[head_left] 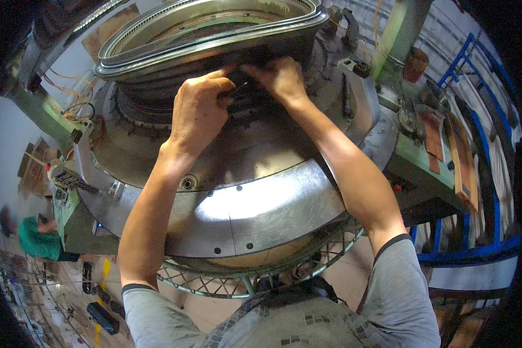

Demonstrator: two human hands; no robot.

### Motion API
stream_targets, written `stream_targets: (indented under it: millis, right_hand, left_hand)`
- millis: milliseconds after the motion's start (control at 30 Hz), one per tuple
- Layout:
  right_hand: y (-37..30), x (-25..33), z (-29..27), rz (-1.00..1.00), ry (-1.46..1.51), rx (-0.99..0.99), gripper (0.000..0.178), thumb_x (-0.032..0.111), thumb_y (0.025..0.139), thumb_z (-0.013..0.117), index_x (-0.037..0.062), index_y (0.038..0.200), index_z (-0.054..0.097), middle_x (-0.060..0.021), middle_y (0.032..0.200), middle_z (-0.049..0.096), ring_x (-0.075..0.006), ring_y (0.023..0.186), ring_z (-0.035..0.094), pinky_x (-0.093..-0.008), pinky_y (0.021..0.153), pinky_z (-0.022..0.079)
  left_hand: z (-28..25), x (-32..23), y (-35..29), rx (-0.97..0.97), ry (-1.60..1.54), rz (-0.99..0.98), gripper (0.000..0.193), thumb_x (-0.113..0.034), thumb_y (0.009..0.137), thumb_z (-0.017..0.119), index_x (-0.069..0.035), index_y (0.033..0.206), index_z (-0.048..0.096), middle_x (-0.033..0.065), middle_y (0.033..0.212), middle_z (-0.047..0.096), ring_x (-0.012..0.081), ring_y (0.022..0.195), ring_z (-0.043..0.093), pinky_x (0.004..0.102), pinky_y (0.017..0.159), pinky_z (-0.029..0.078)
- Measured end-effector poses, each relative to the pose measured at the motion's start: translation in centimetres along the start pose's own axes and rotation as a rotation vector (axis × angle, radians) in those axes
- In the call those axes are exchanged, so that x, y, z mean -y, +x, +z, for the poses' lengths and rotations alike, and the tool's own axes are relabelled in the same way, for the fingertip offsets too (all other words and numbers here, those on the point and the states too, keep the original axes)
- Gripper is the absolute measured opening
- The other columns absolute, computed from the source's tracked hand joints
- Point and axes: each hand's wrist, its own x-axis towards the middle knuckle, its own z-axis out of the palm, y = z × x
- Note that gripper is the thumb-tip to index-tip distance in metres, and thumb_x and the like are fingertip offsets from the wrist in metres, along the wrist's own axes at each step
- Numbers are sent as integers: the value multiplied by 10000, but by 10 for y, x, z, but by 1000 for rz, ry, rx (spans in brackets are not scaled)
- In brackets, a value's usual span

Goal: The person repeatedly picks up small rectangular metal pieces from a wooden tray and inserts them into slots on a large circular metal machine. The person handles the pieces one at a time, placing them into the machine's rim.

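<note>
Both my arms reach forward over a large round machine with a broad polished steel ring point(272, 200). My left hand point(198, 110) is closed, its index finger stretched toward the dark side of the machine's upper cylinder point(156, 87). A thin dark piece with a small bright tip shows beside its curled fingers; I cannot make out what it is. My right hand point(281, 81) is close by on the right, its fingers bent in and the fingertips near those of the left. Shadow hides what, if anything, it pinches. The cylinder's oval metal rim point(214, 49) lies just above both hands.
Green machine posts point(397, 37) rise at both sides. At right, a green ledge point(429, 174) carries wooden pieces, beside a blue metal rack point(487, 98). A curved lattice rail point(209, 285) runs before my body. A person in green point(37, 239) is at far left.
</note>
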Motion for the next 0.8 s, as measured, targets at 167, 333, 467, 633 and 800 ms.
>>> stream_targets:
  millis: [167, 333, 467, 633, 800]
  right_hand:
    - [1, 2, -3, 414, 844, 230, 151, 170, 945, 674, 43, 1007, 724, -28, 922, 721, -123, 724, 631, -225, 593, 498]
    - [4, 11, -6, 228, 911, 243, 133, 142, 953, 659, 55, 1027, 728, -31, 922, 728, -113, 703, 614, -254, 599, 500]
    - [2, 12, -13, 298, 592, 261, 151, 152, 962, 654, 65, 1056, 733, -43, 940, 740, -116, 698, 611, -277, 632, 505]
    - [11, -3, -10, 176, 766, 203, 158, 153, 945, 667, 56, 1043, 743, -64, 945, 752, -119, 714, 634, -289, 627, 508]
    - [-1, -20, -11, 104, 30, 293, 243, 214, 883, 743, -8, 980, 764, -83, 815, 747, -130, 704, 662, -304, 628, 528]
  left_hand:
    - [-2, -3, -3, -117, -225, -189, 217, 58, 756, 704, 11, 961, 755, 154, 889, 760, 182, 771, 740, 280, 719, 573]
    - [4, 5, -2, -213, -565, -379, 204, 44, 768, 762, 5, 968, 770, 52, 846, 763, 89, 744, 686, 246, 696, 556]
    - [4, 12, -3, -192, -772, -492, 172, 28, 785, 782, -6, 953, 770, 42, 852, 752, 81, 747, 667, 237, 702, 553]
    - [2, 12, -5, -147, -920, -599, 136, 2, 796, 800, -7, 926, 761, 46, 854, 744, 83, 752, 663, 233, 719, 545]
    - [5, 16, -5, -135, -1062, -662, 99, -23, 802, 805, -5, 883, 750, 53, 834, 736, 89, 722, 656, 238, 712, 538]
